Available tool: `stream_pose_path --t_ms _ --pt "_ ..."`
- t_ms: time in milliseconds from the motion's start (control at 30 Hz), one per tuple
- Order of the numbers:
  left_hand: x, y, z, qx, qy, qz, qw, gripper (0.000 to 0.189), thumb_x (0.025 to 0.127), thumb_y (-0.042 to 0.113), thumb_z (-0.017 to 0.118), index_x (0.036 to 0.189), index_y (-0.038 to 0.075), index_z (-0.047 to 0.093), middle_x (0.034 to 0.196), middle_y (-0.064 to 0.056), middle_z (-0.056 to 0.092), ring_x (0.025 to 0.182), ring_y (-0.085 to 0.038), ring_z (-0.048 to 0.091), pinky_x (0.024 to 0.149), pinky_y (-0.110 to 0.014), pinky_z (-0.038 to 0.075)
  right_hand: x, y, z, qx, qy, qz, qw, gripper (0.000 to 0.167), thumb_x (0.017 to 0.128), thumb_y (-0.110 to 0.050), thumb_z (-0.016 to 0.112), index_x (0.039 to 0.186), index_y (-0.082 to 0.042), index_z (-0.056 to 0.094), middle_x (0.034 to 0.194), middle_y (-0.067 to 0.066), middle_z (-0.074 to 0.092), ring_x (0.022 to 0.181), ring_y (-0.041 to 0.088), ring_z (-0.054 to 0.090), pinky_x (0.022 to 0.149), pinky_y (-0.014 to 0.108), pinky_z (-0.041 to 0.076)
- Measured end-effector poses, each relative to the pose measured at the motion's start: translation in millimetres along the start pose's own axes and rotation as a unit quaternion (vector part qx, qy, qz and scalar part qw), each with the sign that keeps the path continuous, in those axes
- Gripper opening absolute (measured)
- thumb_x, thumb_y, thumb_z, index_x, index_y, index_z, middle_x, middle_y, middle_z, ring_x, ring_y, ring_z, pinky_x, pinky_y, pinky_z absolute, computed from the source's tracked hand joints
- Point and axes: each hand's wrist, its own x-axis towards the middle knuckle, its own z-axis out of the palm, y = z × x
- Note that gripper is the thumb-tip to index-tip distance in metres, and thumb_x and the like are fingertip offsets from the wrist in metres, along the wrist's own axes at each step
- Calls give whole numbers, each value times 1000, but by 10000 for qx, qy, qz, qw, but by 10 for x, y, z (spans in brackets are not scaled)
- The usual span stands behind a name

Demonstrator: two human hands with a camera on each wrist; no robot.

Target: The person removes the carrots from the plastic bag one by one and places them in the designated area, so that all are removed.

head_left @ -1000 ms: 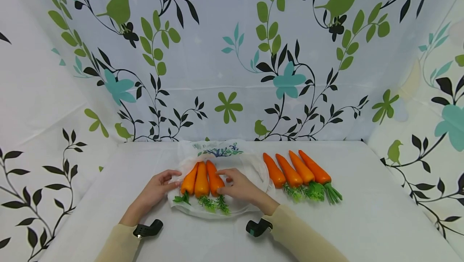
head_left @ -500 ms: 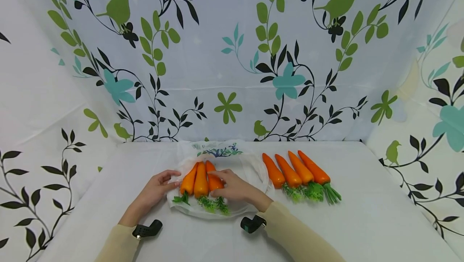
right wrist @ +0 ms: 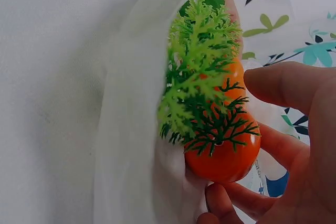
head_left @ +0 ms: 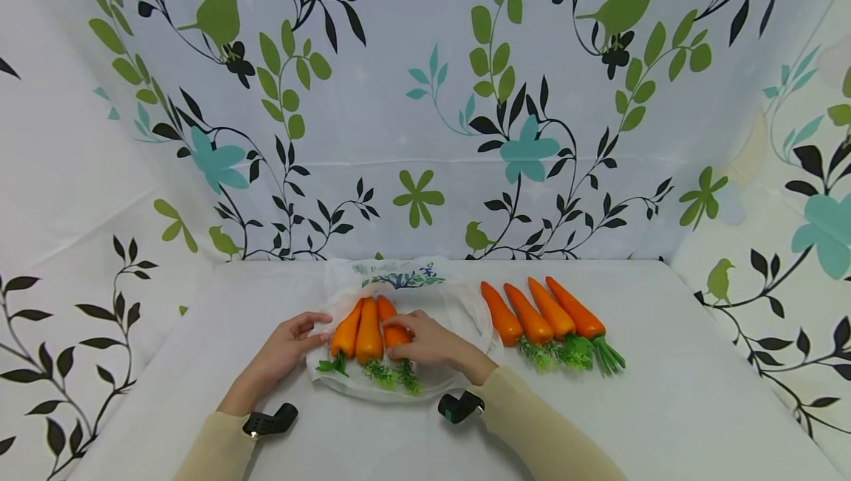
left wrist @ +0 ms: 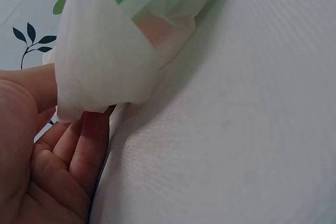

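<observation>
A white plastic bag [head_left: 459, 307] with a printed tree lies flat, and three toy carrots rest on it: the left carrot [head_left: 346, 333], the middle carrot [head_left: 369, 332] and the right carrot [head_left: 388, 309]. My right hand [head_left: 432, 342] grips the right carrot from its right side. In the right wrist view, thumb and fingers surround this carrot's thick orange end [right wrist: 223, 163], beside feathery green tops [right wrist: 199, 77]. At the bag's left edge is my left hand [head_left: 286, 349]. The left wrist view has its thumb and fingers round a fold of the bag [left wrist: 102, 56], which hides the fingertips.
Several more carrots [head_left: 532, 315] lie side by side to the right of the bag, green tops toward me. A white cloth [head_left: 638, 407] covers the table. Behind it hangs a curtain [head_left: 372, 119] printed with leaves and birds.
My right hand has shifted slightly left over the right carrot, covering more of its lower part. My left hand has stayed at the bag's left edge.
</observation>
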Motion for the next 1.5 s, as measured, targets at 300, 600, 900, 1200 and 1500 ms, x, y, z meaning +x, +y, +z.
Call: stream_pose_path --t_ms 300,600,900,1200,1500 --pt "12 -21 3 -22 10 -28 10000 41 97 23 67 132 5 58 139 -19 53 116 -26 51 103 -41 44 5 29 -13 14 67 33 10000 49 86 -31 74 132 -24 59 128 7 49 107 20 49 96 40 44" --pt "19 -33 7 -89 41 -63 9999 42 96 23 67 133 4 57 143 -22 49 131 -38 42 111 -57 28 -14 44 -7 41 155 -23 9999 51 83 -23 75 132 -22 59 123 5 51 103 19 50 94 38 45" --pt "12 -32 14 -39 66 -101 9999 42 97 23 67 133 5 57 140 -20 53 121 -31 49 109 -53 35 -28 71 10 114 257 -31 9996 49 84 -21 75 131 -22 61 119 2 51 103 18 48 92 37 44" --pt "11 -40 17 -35 74 -97 9999 41 97 23 66 133 5 57 140 -19 53 115 -26 50 107 -48 39 -42 74 4 272 315 -86 9991 48 84 -20 75 130 -21 62 117 1 53 102 20 48 91 38 43" --pt "-2 -29 19 -63 55 -18 10000 41 97 22 66 132 4 57 143 -22 50 132 -38 41 111 -58 28 -52 110 -24 584 301 -224 9976 48 84 -20 75 130 -20 62 126 1 56 105 21 51 94 39 45"
